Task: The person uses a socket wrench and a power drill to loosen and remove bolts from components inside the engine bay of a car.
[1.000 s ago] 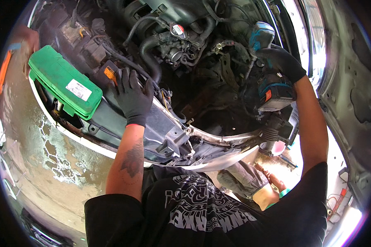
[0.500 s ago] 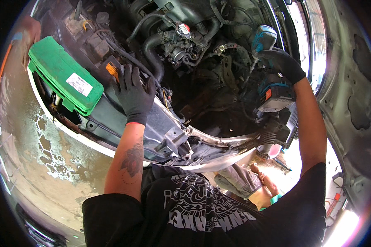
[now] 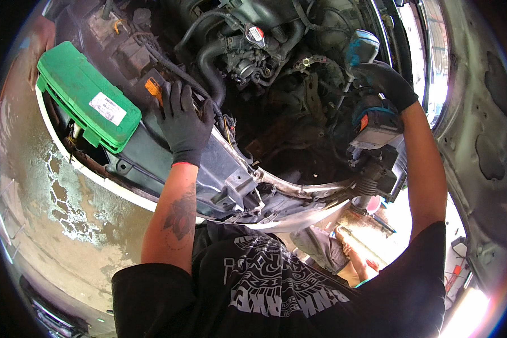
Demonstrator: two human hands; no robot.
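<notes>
My left hand [image 3: 185, 121], in a black glove, rests palm down with its fingers spread on the black plastic at the car's front edge. Its fingertips lie beside a black box with an orange label [image 3: 152, 87]. At the right side of the engine bay, my gloved right hand [image 3: 384, 84] is wrapped round the grip of a blue and black cordless driver [image 3: 379, 133]. A thin shaft [image 3: 342, 94] reaches down from the driver's head into the bay; its tip is lost among dark parts. Much of the grip is hidden by my fingers.
A green plastic case [image 3: 87, 96] lies on the left fender edge. Hoses [image 3: 211, 73] and a radiator cap [image 3: 255, 36] fill the bay's middle. The raised hood [image 3: 490, 112] stands at right. Below the bumper, another person's arm [image 3: 356, 263] shows.
The view has shifted slightly. Both my hands keep their places, the left flat and the right on the driver. The other person's arm below has moved a little.
</notes>
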